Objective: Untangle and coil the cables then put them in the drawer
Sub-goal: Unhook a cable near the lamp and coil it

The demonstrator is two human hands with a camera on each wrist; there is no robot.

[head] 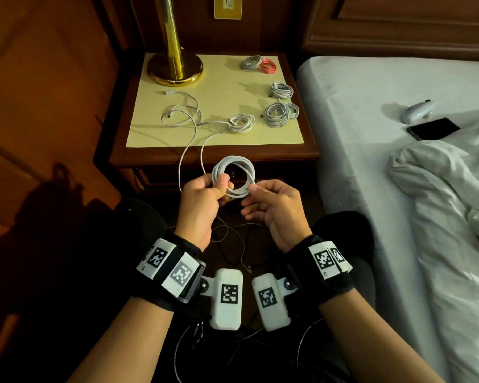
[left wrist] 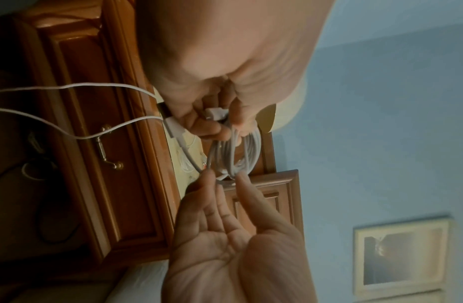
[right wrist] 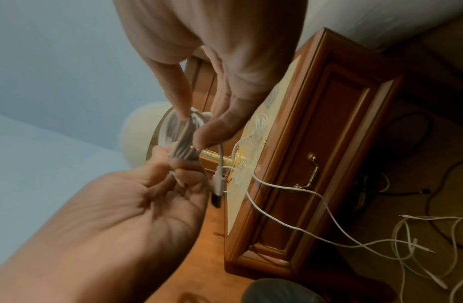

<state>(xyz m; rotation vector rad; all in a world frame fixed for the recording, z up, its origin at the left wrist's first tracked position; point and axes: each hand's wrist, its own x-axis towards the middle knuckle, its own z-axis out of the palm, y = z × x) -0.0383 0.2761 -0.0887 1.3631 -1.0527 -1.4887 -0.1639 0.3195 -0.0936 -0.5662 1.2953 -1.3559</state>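
White cable coil [head: 234, 176], round smooth loops, stands upright at frame centre facing the camera, in front of the closed drawer [left wrist: 95, 164]. Left hand [head: 202, 201] grasps its left side, thumb clamped over the strands; right hand [head: 274, 208] pinches the right edge between thumb and fingertips. A loose white cable [head: 190, 150] trails from the hands up to the cream nightstand top [head: 221, 134], among five wound bundles, one red [head: 268, 65]. Brass lamp base [head: 174, 69] upper left, bed [head: 398, 167] right.
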